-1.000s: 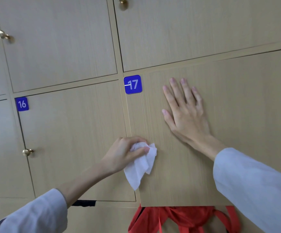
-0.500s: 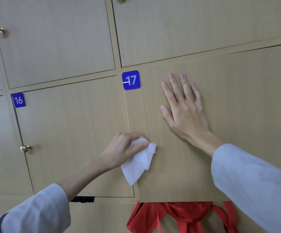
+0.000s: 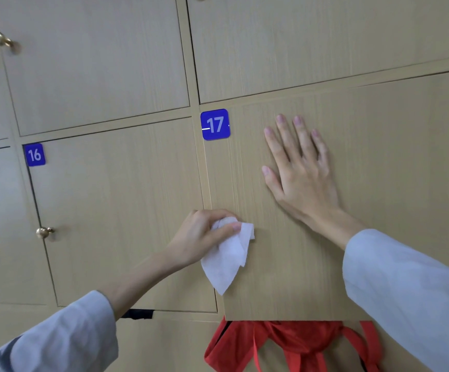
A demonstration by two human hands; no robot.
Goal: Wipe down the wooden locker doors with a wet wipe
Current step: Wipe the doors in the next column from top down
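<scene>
**Ana:** Head view first, biggest thing: what fills it?

**Ben:** Wooden locker doors, wall to wall. Door 17 (image 3: pixel 379 183) takes up the middle and right. Its lower edge stands out from the frame, so it looks slightly ajar. Door 16 (image 3: pixel 116 210) is to its left, flush with the frame.

**Ana:** And under door 17?

**Ben:** Red fabric with straps (image 3: pixel 293 342) hangs out below its bottom edge. I can't tell what sort of item it is.

**Ana:** The hands?

**Ben:** Right hand (image 3: pixel 301 173) lies flat on door 17, fingers straight and spread, palm against the wood; its grip is released. Left hand (image 3: pixel 204 234) is lower, at door 17's left edge, fingers curled, grasping a white wet wipe (image 3: pixel 228 259). Both arms wear pale blue-grey sleeves.

**Ana:** Where exactly is the wipe?

**Ben:** Bunched in the left hand at the top, with its loose corner hanging down over the seam between doors 16 and 17.

**Ana:** Smaller bits?

**Ben:** Blue number plate 17 (image 3: pixel 215 124) at that door's top left corner, blue plate 16 (image 3: pixel 34 154) likewise, and a brass knob (image 3: pixel 44 232) on door 16's left side.
</scene>
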